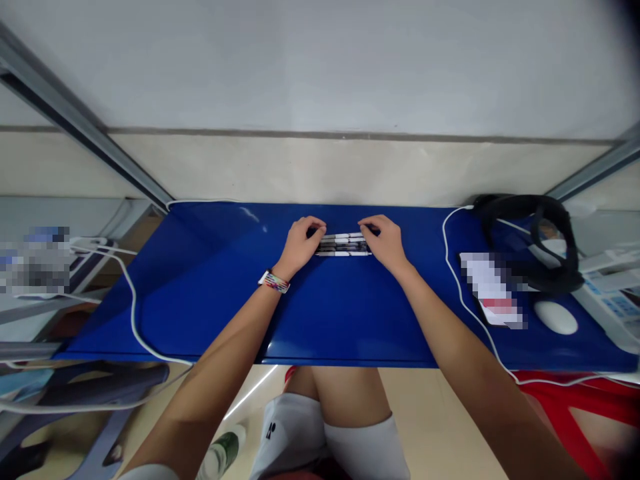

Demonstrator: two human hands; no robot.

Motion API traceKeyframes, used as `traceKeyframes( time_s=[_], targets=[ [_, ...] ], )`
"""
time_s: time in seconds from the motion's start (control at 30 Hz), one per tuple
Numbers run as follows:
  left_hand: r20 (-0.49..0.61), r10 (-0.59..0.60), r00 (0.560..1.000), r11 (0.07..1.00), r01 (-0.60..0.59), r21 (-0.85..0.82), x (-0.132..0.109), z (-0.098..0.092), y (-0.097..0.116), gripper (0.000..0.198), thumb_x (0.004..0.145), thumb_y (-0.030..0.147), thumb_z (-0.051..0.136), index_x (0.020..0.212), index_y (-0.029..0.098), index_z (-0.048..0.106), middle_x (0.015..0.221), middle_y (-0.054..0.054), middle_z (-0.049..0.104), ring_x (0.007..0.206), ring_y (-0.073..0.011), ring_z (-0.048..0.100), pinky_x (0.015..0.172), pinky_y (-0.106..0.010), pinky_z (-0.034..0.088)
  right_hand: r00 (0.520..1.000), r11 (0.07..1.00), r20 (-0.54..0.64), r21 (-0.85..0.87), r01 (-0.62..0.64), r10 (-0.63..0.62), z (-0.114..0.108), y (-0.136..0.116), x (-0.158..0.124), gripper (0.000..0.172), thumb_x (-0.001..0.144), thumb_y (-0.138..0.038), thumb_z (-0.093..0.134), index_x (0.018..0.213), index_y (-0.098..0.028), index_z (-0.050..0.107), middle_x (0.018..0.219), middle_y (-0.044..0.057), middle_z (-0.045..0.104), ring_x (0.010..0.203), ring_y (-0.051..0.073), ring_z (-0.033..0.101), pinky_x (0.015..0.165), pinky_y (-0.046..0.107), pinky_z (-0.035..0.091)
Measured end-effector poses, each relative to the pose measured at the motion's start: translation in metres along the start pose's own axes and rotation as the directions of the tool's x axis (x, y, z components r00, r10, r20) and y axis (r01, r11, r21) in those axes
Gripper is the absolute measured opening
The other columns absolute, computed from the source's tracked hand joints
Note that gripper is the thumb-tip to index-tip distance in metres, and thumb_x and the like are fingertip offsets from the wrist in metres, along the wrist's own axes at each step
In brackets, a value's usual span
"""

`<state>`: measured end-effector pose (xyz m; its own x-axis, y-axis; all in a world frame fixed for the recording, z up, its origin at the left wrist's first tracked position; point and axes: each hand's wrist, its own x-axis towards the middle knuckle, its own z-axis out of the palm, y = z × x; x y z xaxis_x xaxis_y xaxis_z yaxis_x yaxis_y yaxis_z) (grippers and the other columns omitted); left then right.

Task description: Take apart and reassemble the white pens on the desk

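A small row of pens (344, 244), black and white, lies side by side on the blue tabletop (210, 287) near its far edge. My left hand (301, 244) curls round the left ends of the pens, fingers bent. A colourful band is on that wrist. My right hand (383, 243) grips the right ends of the same pens with its fingers pinched. Both hands press the bundle together from opposite sides.
A phone (493, 293) lies at the right with a white cable (453, 267) running past it. Behind it sits a black strap or headset (543, 240), and a white mouse (555, 316) nearer the front. Another white cable (133, 313) loops over the left side.
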<state>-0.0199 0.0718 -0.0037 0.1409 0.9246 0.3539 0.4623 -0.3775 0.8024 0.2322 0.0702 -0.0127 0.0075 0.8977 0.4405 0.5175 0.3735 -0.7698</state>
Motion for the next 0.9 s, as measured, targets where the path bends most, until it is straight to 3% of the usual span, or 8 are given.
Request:
traceKeyframes(
  time_s=[0.17,0.33,0.7,0.9],
  targets=[
    [-0.012,-0.091,0.996,0.933,0.081,-0.352,-0.001,0.009,0.004,0.023,0.104,0.042,0.064,0.107,0.025,0.079,0.120,-0.007,0.081,0.121,-0.0278,0.070,0.114,-0.044,0.050,0.984,0.946,-0.005,0.276,-0.169,0.177,0.015,-0.009,-0.006,0.024,0.097,-0.040,0.067,0.107,-0.028,0.086,0.134,0.007,0.083,0.131,0.031,0.075,0.117,0.053,0.055],
    [0.002,-0.134,0.991,0.829,0.113,-0.547,-0.002,0.019,0.000,0.031,0.106,0.048,0.059,0.108,0.025,0.079,0.129,-0.008,0.079,0.132,-0.0283,0.069,0.117,-0.044,0.049,0.977,0.915,-0.008,0.353,-0.195,0.211,0.022,-0.015,-0.011,0.025,0.098,-0.042,0.067,0.105,-0.029,0.087,0.135,0.006,0.083,0.136,0.032,0.073,0.124,0.054,0.049],
    [0.037,-0.215,0.976,0.833,0.203,-0.514,0.000,0.021,0.006,0.030,0.105,0.044,0.050,0.099,0.023,0.071,0.124,-0.010,0.080,0.123,-0.0246,0.074,0.101,-0.037,0.057,0.985,0.969,-0.002,0.179,-0.170,0.173,0.022,-0.020,-0.016,0.029,0.104,-0.035,0.058,0.104,-0.027,0.086,0.131,0.008,0.084,0.129,0.032,0.077,0.115,0.053,0.057],
    [0.047,-0.230,0.972,0.758,0.209,-0.618,-0.002,0.022,0.010,0.025,0.100,0.043,0.056,0.095,0.023,0.070,0.117,-0.010,0.081,0.117,-0.0244,0.076,0.100,-0.037,0.057,0.987,0.974,-0.004,0.164,-0.155,0.158,0.020,-0.025,-0.019,0.026,0.102,-0.031,0.059,0.101,-0.027,0.085,0.128,0.009,0.085,0.128,0.031,0.077,0.117,0.052,0.055]
  ],
)
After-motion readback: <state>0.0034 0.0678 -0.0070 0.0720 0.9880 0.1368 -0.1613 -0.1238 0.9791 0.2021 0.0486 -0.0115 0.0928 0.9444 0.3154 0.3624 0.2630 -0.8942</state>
